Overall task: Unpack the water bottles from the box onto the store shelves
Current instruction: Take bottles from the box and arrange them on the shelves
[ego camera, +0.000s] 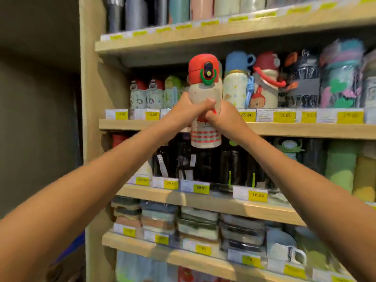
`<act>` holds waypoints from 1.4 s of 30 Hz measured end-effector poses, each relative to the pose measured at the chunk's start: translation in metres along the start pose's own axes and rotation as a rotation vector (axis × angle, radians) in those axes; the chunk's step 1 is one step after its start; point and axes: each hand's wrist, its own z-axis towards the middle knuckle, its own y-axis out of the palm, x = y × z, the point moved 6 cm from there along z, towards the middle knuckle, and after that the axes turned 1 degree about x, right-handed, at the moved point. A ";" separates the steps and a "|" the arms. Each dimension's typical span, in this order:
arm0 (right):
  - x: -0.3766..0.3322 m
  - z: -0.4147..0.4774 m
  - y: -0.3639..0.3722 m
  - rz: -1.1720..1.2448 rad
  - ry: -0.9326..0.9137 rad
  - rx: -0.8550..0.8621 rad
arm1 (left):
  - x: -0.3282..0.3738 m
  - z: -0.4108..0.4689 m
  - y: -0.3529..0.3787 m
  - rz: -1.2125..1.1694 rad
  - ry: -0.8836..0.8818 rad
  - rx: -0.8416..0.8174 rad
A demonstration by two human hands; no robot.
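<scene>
Gripping: both hands clamp the bottle (204, 92) at mid-body, the left hand (189, 107) wrapped round its left side and the right hand (221, 117) curled round its right, fingers meeting in front.
Bottle: upright, red cap on top, held in the air before the shelf (142, 124), its base below the shelf edge.
Slot: probably behind it, between the small bottles (154, 94) and the blue-capped bottle (236, 86).
Doing it well: raise the base over the price tags (283, 117), keep it upright, and slide it in without knocking the neighbours.
Box: out of view.
</scene>
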 end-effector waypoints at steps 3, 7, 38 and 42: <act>-0.006 0.035 -0.005 0.022 -0.038 -0.015 | 0.010 0.029 -0.020 -0.016 0.069 0.054; -0.004 0.074 -0.002 -0.016 -0.086 0.027 | 0.018 0.049 -0.045 -0.010 0.128 0.222; 0.066 0.095 0.033 -0.823 0.267 0.592 | -0.108 0.141 -0.047 0.118 -0.109 -0.049; 0.068 0.095 0.033 -0.832 0.279 0.594 | -0.109 0.143 -0.043 0.105 -0.140 -0.106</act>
